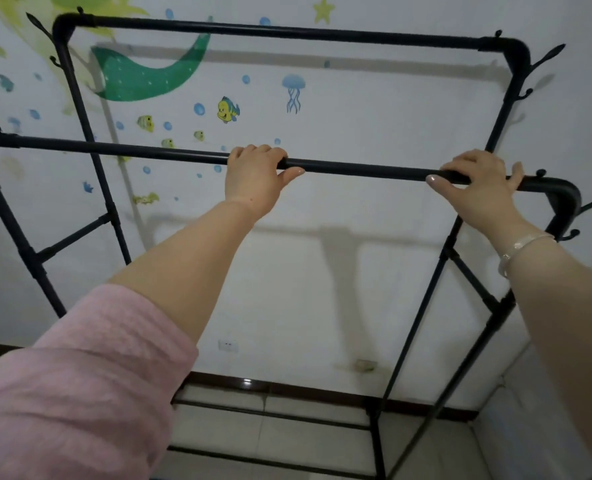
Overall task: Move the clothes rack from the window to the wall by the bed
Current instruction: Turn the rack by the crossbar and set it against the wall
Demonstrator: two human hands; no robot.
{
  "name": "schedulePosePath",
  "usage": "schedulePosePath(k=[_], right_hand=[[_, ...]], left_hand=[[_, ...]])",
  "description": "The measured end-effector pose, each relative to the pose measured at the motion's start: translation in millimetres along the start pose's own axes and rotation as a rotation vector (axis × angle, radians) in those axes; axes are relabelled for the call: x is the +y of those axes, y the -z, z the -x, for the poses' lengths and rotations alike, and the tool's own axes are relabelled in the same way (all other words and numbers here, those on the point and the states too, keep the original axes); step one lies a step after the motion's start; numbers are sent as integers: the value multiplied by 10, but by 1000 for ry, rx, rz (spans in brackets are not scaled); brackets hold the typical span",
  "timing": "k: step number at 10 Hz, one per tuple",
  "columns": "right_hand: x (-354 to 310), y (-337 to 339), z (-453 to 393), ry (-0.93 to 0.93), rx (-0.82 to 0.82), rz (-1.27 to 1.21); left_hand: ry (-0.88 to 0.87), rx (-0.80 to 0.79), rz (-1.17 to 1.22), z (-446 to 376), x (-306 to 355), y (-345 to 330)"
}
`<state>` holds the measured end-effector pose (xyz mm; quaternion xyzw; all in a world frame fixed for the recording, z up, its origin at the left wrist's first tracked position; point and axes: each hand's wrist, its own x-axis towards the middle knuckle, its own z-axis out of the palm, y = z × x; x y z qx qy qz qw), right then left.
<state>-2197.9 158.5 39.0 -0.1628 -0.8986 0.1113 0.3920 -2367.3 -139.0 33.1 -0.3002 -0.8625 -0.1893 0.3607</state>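
The clothes rack (356,169) is a bare black tube frame with two top rails, side hooks and low crossbars. It stands right in front of a white wall (356,271). My left hand (256,174) wraps over the near top rail around its middle. My right hand (478,181) grips the same rail close to its right corner, thumb under the tube. The far rail runs higher up, next to the wall. No clothes hang on the rack.
Sea-creature stickers (228,109) and a green mermaid tail (142,81) cover the wall. A socket (228,346) sits low on it, above a dark skirting board (287,388). Pale floor tiles show below. A white surface (547,427) is at the lower right.
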Motion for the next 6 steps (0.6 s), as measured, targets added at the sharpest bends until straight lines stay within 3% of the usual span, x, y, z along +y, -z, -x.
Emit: schedulePosePath(k=[3,6], right_hand=[[-92,-98,148,113,81,105],[-324,25,420,79,-149,318]], left_hand=[[-14,-27,-39,74,10,31],[-79,-321,-89,225,-80,275]])
